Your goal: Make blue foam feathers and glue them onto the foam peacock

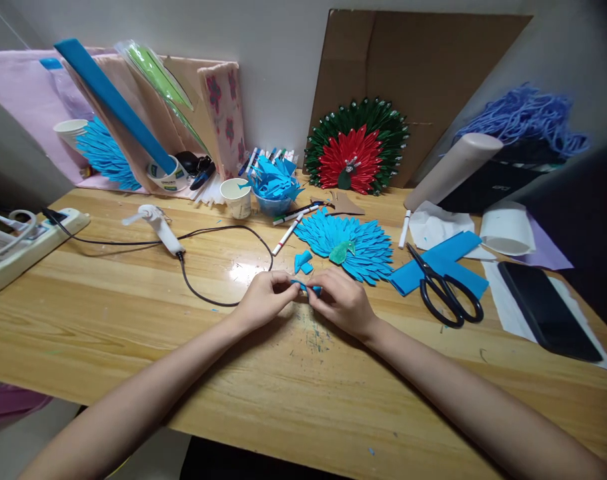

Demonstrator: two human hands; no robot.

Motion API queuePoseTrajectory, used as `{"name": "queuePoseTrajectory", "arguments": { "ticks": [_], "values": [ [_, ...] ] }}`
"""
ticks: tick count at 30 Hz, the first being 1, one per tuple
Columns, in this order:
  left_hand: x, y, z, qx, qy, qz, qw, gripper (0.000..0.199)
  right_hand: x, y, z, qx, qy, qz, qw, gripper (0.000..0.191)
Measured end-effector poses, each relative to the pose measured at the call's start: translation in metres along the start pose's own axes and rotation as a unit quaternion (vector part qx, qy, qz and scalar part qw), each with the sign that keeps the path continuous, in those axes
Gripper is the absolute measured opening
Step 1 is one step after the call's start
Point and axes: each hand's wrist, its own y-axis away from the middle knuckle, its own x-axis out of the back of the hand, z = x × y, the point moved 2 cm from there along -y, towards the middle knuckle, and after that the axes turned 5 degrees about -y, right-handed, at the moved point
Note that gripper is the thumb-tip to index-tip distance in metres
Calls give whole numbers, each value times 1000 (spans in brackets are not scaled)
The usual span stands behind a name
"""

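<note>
Between my two hands, low over the middle of the table, is a small piece of blue crepe paper [311, 290]. My left hand [267, 298] pinches one end with thumb and forefinger. At the other end, my right hand [344, 301] pinches it in the same way, its fingers partly covering the piece. Just beyond my fingertips lie a few blue paper scraps [303, 262]. Behind them rests a blue paper peacock [351, 240] with layered feathers and a green body. Black-handled scissors [446, 290] lie to the right on folded blue crepe paper [408, 279].
A white hot glue gun [161, 230] with a looping black cord lies left, near a power strip [38, 250]. Behind stand a paper cup [236, 198], a tub of blue paper pieces [273, 190] and a red-and-green peacock [356, 150] against cardboard. A phone [548, 310] lies far right.
</note>
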Motion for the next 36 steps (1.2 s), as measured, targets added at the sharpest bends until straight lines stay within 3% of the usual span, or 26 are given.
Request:
{"name": "queuePoseTrajectory", "arguments": {
  "ticks": [13, 22, 26, 31, 36],
  "values": [
    [0, -2, -1, 29, 79, -13, 996, 22, -2, 1, -4, 84, 106, -44, 990, 13],
    [-2, 0, 0, 33, 34, 7, 999, 27, -1, 2, -6, 61, 106, -85, 989, 16],
    [-3, -1, -2, 28, 17, 11, 999, 25, -2, 2, -6, 60, 89, -74, 991, 14],
    [1, 0, 1, -17, 16, 26, 999, 25, -2, -1, -2, -34, -28, -20, 999, 11],
    [3, 5, 9, -94, -77, 62, 991, 22, 0, -4, 3, -147, -145, -10, 979, 12]
  ]
}}
